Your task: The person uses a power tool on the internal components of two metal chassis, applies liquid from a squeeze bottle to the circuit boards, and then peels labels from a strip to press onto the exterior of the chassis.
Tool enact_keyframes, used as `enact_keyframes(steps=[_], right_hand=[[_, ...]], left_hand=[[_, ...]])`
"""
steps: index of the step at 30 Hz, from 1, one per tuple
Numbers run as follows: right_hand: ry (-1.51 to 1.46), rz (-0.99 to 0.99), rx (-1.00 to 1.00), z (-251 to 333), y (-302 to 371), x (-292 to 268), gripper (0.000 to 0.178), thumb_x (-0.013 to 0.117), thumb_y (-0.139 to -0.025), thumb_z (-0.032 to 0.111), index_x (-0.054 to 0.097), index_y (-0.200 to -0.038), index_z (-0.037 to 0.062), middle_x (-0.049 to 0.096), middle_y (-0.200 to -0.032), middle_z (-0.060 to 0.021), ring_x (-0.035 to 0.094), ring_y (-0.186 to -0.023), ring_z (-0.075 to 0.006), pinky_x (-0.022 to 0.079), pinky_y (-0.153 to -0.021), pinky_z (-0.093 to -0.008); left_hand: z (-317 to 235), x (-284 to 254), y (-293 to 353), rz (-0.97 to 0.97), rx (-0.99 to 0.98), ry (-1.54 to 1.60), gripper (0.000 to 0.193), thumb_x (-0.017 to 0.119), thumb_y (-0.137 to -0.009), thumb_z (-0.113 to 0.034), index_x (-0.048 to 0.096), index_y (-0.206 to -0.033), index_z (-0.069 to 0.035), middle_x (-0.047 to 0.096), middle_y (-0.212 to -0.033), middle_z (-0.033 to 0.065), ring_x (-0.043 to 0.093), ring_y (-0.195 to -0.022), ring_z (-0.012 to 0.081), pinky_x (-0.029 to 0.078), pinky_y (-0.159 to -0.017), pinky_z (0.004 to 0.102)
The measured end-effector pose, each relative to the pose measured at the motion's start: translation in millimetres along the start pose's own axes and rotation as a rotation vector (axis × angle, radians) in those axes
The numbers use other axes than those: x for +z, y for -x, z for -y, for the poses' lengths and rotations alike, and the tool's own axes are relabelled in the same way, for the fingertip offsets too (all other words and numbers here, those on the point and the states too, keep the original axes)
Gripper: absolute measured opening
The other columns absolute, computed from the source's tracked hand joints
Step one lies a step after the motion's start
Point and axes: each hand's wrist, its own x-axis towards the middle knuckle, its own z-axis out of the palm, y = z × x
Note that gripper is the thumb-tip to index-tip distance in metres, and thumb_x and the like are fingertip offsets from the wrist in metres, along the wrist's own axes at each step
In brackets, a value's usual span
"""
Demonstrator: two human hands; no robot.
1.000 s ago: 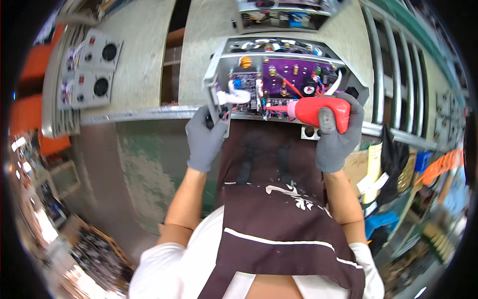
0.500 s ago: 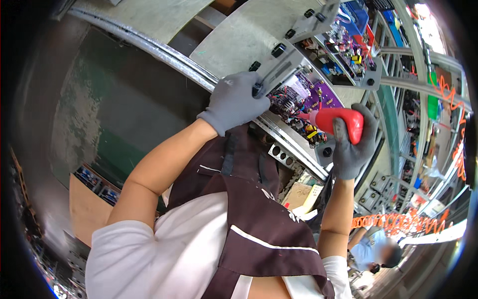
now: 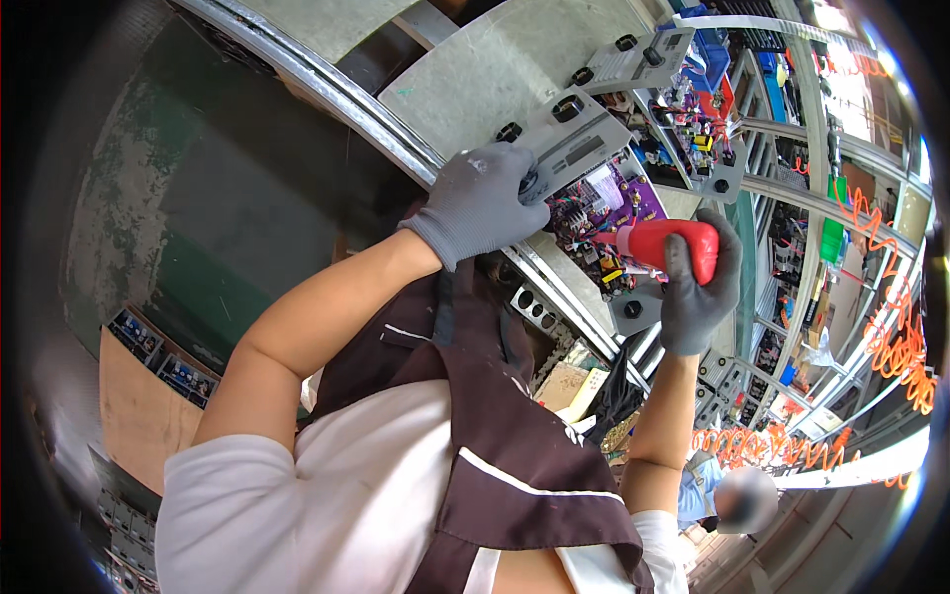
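Note:
My left hand (image 3: 482,201), in a grey glove, is closed on the near end of a grey metal panel with black knobs (image 3: 584,150). The panel belongs to an open electronic unit, with a purple circuit board (image 3: 641,198) and bundled wires behind it. My right hand (image 3: 705,292), gloved too, wraps round a red squeeze bottle (image 3: 663,245). The bottle lies nearly level, and its narrow pinkish nozzle points left among the wires and parts. Whether the tip touches anything cannot be made out.
A second open unit (image 3: 643,61) stands farther back, near blue bins (image 3: 709,61). The workbench has a metal edge rail (image 3: 327,104). Orange coiled hoses (image 3: 896,346) hang at the right. Another person (image 3: 708,492) is at the lower right, and a cardboard sheet (image 3: 143,416) at lower left.
The whole view has shifted slightly. The panel's face shows more fully now, turned a little under my left hand. My right hand keeps the bottle at the wires.

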Motion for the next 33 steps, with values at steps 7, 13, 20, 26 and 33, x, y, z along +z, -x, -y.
enact_keyframes(steps=[7,13,20,26,33], right_hand=[[0.028,-0.091,-0.121,9,6,-10,0.041,0.074,-0.082,0.011,0.057,-0.117,-0.0009,0.062,-0.112,-0.0112,0.058,-0.102,-0.0187,0.045,-0.091,-0.0316],[0.048,-0.019,-0.125,2,5,-2,0.040,0.074,-0.081,0.010,0.057,-0.117,0.0009,0.062,-0.111,-0.0098,0.058,-0.100,-0.0175,0.045,-0.091,-0.0309],[0.107,0.072,-0.199,10,9,-7,0.044,0.077,-0.079,0.011,0.057,-0.117,0.0011,0.062,-0.110,-0.0095,0.059,-0.100,-0.0179,0.046,-0.091,-0.0307],[-0.046,-0.292,-0.206,8,27,-31,0.047,0.075,-0.082,0.014,0.053,-0.119,-0.0035,0.062,-0.109,-0.0143,0.063,-0.092,-0.0225,0.052,-0.084,-0.0339],[0.130,-0.356,-0.423,-3,65,-44,0.065,0.082,-0.071,0.014,0.047,-0.123,-0.0019,0.064,-0.106,-0.0226,0.066,-0.086,-0.0291,0.056,-0.076,-0.0362]], left_hand=[[0,1,7,-0.018,0.011,0.030,0.039,0.067,-0.069,-0.026,0.065,-0.101,-0.003,0.063,-0.095,0.0158,0.064,-0.085,0.0324,0.051,-0.075,0.0397],[-1,-3,8,0.008,-0.002,0.010,0.041,0.067,-0.070,-0.025,0.065,-0.103,-0.003,0.064,-0.096,0.0153,0.064,-0.085,0.0322,0.052,-0.076,0.0392],[-2,0,8,-0.015,0.017,0.019,0.041,0.066,-0.070,-0.025,0.065,-0.104,-0.002,0.065,-0.100,0.0167,0.065,-0.087,0.0318,0.052,-0.077,0.0382],[-28,0,1,0.058,-0.025,-0.026,0.039,0.068,-0.071,-0.034,0.068,-0.097,-0.005,0.067,-0.082,0.0162,0.066,-0.077,0.0324,0.052,-0.070,0.0395],[-50,18,3,0.049,0.163,-0.226,0.054,0.065,-0.075,-0.058,0.064,-0.063,-0.005,0.061,-0.063,0.0153,0.063,-0.060,0.0313,0.048,-0.056,0.0427]])
